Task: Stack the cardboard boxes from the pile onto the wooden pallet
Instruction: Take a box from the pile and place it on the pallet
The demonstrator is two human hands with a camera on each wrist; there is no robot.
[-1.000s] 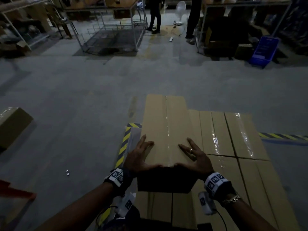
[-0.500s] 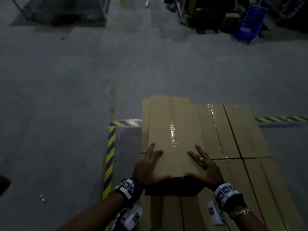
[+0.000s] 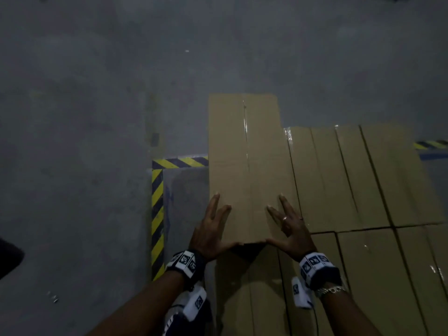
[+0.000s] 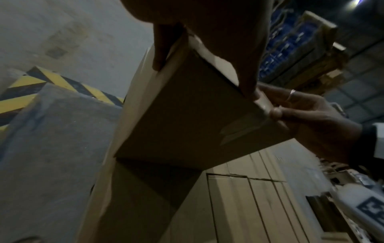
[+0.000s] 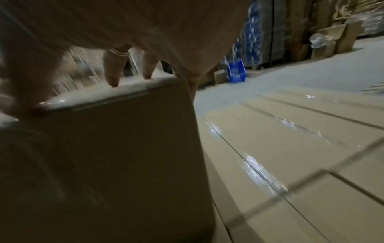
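A long cardboard box (image 3: 249, 154) lies lengthwise over the left side of a flat layer of taped boxes (image 3: 363, 178), its far end reaching out past that layer. My left hand (image 3: 211, 231) and right hand (image 3: 289, 230) grip its near end, fingers spread on top and thumbs against the end face. The left wrist view shows that end face (image 4: 187, 115) raised above the boxes below, with a shadow under it and the right hand (image 4: 311, 111) pinching its corner. In the right wrist view the box (image 5: 114, 148) fills the left. The pallet is hidden.
Yellow-and-black hazard tape (image 3: 157, 209) marks the grey floor just left of the boxes. A blue crate (image 5: 236, 72) and tall stacked goods (image 4: 290, 49) stand farther off. A dark shape (image 3: 9, 258) sits at the left edge.
The head view has tipped down, so the racks and people have left the picture. Both hands keep their hold, and the box now juts a little farther past the layer's far edge.
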